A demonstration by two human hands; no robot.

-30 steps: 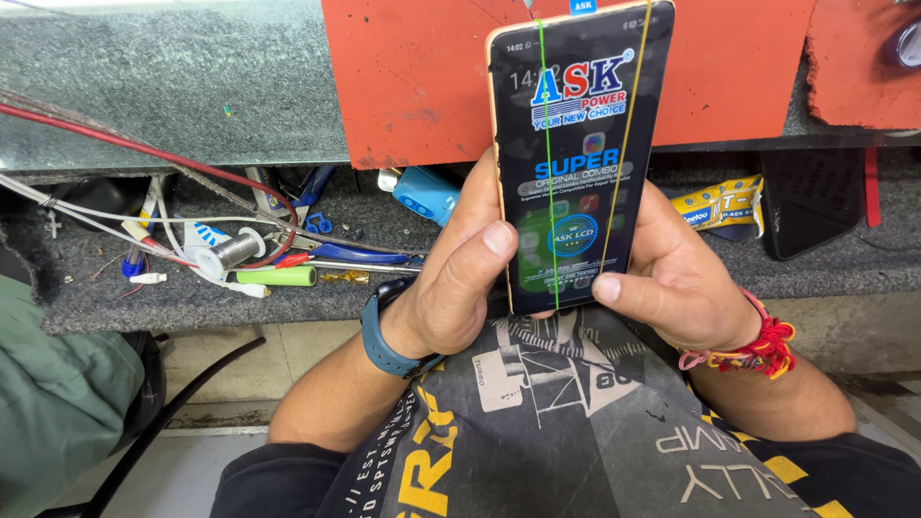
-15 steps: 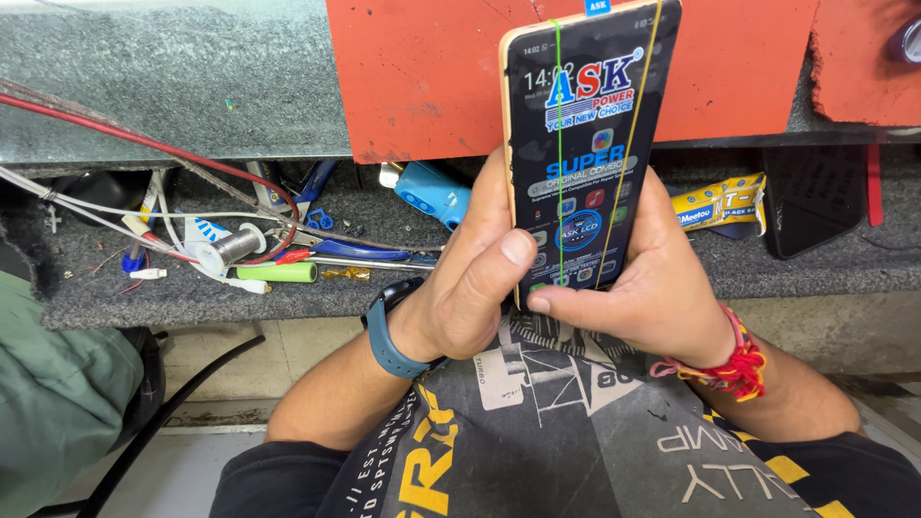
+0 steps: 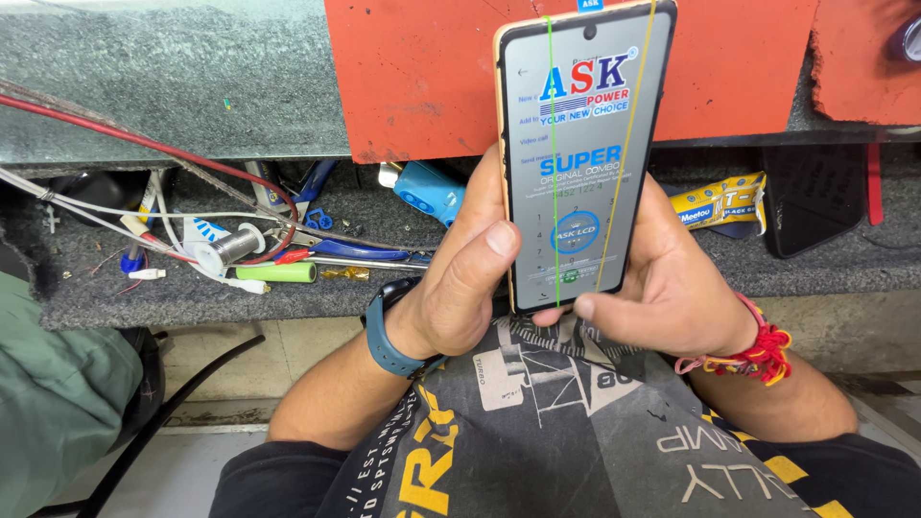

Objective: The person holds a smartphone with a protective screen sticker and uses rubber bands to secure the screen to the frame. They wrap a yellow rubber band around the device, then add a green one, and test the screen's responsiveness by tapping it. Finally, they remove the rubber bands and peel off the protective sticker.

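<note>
Both hands grip the phone (image 3: pixel 580 153) upright at twelve o'clock: left hand (image 3: pixel 465 278) wrapped round its nine o'clock edge, right hand (image 3: pixel 672 288) cradling the base, thumb at the screen's bottom. Seemingly a screen check; the touches call for a steady hold.

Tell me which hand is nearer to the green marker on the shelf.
Left. The left hand grips the phone just right of the green marker without touching it; the right hand is farther off, on the phone's other side.

I'm seeing a phone-repair workshop, cluttered grey surface (image 3: pixel 787 273), solder spool (image 3: pixel 230 247), loose wires (image 3: pixel 86 197), tweezers (image 3: pixel 360 259), spare dark screen (image 3: pixel 811 197)
</note>
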